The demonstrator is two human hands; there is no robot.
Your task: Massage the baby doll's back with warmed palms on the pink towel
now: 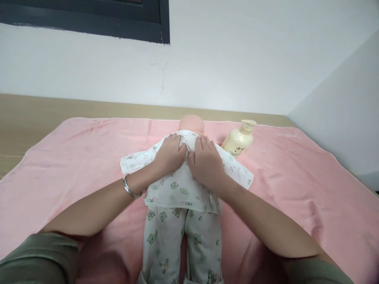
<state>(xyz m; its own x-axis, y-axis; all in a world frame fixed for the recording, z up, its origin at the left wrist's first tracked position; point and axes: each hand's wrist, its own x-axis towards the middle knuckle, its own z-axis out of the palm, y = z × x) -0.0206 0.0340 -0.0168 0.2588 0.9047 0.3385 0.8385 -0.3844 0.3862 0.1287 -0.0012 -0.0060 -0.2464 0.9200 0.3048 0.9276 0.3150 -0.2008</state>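
Note:
A baby doll (192, 123) lies stretched out, its bald head away from me and no facial features showing. It wears a white printed shirt (180, 193) and matching printed trousers (166, 240). My left hand (171, 154) rests on the upper left of the shirt, fingers laid over the shoulder and thumb towards the middle. On the other side, my right hand (207, 161) lies flat over the right shoulder area. Between the two thumbs the cloth is creased. Both sleeves of the shirt spread outwards past my wrists.
Under the doll is a pink blanket (97, 157) on a wooden surface (29, 114). To the right of the doll's head, a cream pump bottle (239, 139) leans at a tilt. A white wall (225, 55) with a dark frame (118, 23) rises behind.

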